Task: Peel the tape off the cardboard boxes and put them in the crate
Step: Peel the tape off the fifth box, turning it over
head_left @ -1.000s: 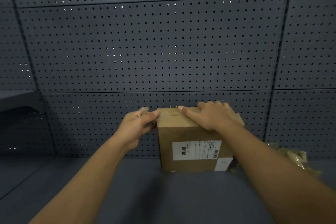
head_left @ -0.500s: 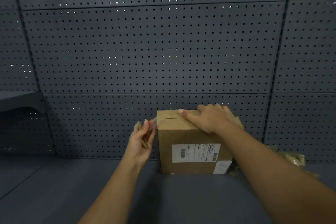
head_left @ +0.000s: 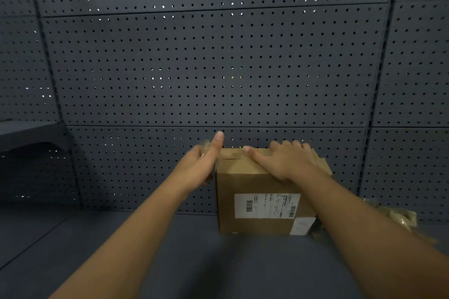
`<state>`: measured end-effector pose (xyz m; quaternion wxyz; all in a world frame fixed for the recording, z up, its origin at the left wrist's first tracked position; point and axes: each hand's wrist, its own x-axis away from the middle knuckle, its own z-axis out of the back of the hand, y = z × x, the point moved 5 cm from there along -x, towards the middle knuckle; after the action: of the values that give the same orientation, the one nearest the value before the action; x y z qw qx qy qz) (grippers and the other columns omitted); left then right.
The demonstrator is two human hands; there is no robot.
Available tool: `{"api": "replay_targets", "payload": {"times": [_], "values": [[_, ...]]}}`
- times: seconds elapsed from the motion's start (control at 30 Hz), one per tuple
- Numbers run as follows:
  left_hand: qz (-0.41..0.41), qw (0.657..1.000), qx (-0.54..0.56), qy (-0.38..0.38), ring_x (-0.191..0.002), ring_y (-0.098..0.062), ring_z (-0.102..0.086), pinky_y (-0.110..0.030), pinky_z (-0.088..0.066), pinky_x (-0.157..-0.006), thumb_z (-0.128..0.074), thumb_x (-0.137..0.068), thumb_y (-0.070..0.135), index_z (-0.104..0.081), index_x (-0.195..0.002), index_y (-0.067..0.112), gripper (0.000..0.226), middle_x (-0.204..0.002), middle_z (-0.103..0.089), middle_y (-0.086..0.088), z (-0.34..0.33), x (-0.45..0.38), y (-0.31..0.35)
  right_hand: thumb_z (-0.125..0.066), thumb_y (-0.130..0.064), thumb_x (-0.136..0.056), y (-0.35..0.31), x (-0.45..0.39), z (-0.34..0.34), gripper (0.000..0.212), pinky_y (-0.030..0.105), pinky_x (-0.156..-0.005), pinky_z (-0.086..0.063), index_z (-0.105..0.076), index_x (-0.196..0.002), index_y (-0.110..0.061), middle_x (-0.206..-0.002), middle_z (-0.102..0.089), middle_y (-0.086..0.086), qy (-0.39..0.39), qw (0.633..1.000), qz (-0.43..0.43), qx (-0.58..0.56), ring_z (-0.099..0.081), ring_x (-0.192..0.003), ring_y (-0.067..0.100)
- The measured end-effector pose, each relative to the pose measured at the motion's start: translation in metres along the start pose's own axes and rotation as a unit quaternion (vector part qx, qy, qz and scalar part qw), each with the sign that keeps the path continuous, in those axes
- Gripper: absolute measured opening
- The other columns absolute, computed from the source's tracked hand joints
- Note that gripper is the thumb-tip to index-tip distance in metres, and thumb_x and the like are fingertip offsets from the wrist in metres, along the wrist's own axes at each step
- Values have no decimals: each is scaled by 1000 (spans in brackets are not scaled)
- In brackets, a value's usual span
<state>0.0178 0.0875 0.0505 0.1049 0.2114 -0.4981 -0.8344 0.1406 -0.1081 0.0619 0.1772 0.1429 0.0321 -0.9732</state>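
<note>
While the right hand (head_left: 284, 165) lies flat with straight fingers on top of the cardboard box (head_left: 262, 192), which stands at the worktop's (head_left: 170, 250) back edge, the left hand (head_left: 201, 165) at its left top corner pinches what looks like a blurred bit of tape (head_left: 206, 144). Pulled too sharply, the strip may tear or drag the box. Crumpled tape (head_left: 398, 218) lies right of the box. Behind stands pegboard (head_left: 218, 68); no crate shows.
</note>
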Motion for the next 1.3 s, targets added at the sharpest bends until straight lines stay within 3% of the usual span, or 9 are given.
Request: {"api": "replay_targets", "payload": {"times": [0.17, 0.4, 0.53, 0.67, 0.8, 0.93, 1.1, 1.23, 1.3], "values": [[-3, 989, -143, 31, -124, -23, -56, -39, -44, -92, -23, -65, 108, -43, -151, 24, 122, -143, -56, 0, -17, 5, 1, 6, -100, -71, -1, 3, 0, 122, 52, -115, -23, -48, -150, -25, -155, -47, 12, 3, 1000, -4, 5, -37, -144, 34], [-4, 974, -223, 36, -116, -22, -55, -44, -54, -86, -43, -42, 112, -36, -138, 21, 133, -131, -41, 6, -34, 3, 6, 3, -100, -74, -1, 3, -1, 119, 51, -113, -25, -49, -148, -24, -154, -49, 12, 17, 1000, -5, 11, -38, -143, 34], [-23, 959, -278, 45, -117, -25, -57, -38, -47, -82, -50, -70, 98, -46, -134, 21, 99, -132, -49, 1, -32, -5, 5, 1, -97, -78, -3, 5, 1, 114, 50, -113, -25, -48, -150, -23, -154, -48, 12, 14, 1000, -6, 14, -38, -143, 34], [-50, 972, -230, 22, -90, -23, -70, -45, -59, -84, -53, -94, 72, -58, -102, 25, 48, -106, -67, 1, -13, -18, -3, 4, -97, -77, -3, 2, 1, 116, 51, -114, -25, -48, -150, -23, -153, -49, 12, 13, 1000, -6, 21, -39, -143, 35], [-109, 972, -204, 47, -67, -20, -63, -37, -56, -61, -53, -106, 35, -61, -103, 21, 17, -84, -68, -5, 1, -20, -6, 4, -97, -77, -1, 0, 1, 115, 50, -114, -25, -50, -148, -23, -151, -52, 11, 15, 1000, -1, 14, -40, -142, 34], [-154, 969, -176, 79, -53, -12, -53, -26, -38, -49, -53, -107, 29, -60, -127, 27, 20, -73, -67, 0, 0, -11, -11, 4, -96, -78, -2, 0, 0, 114, 51, -113, -26, -51, -147, -23, -150, -53, 11, 19, 1000, 0, 17, -41, -141, 34], [-153, 970, -149, 120, -61, -16, -60, -34, -44, -52, -55, -106, 30, -55, -107, 30, 1, -74, -66, 2, -1, -9, -20, 3, -97, -77, -2, -1, 0, 115, 51, -112, -27, -55, -143, -22, -145, -57, 11, 28, 999, -2, 16, -44, -138, 35], [-107, 979, -71, 155, -65, -14, -58, -31, -42, -52, -54, -106, 19, -56, -102, 26, 8, -80, -66, 2, -5, -21, -43, 2, -96, -79, -2, 0, 0, 114, 51, -112, -28, -54, -144, -22, -145, -57, 10, 28, 1000, 5, 13, -45, -138, 33], [-31, 988, 35, 144, -67, -16, -61, -36, -54, -55, -52, -106, 12, -54, -92, 21, 17, -80, -66, -1, -13, -24, -66, 3, -96, -79, -1, -2, 0, 114, 51, -113, -27, -54, -145, -23, -146, -56, 9, 31, 999, 6, 11, -44, -138, 33]]}}
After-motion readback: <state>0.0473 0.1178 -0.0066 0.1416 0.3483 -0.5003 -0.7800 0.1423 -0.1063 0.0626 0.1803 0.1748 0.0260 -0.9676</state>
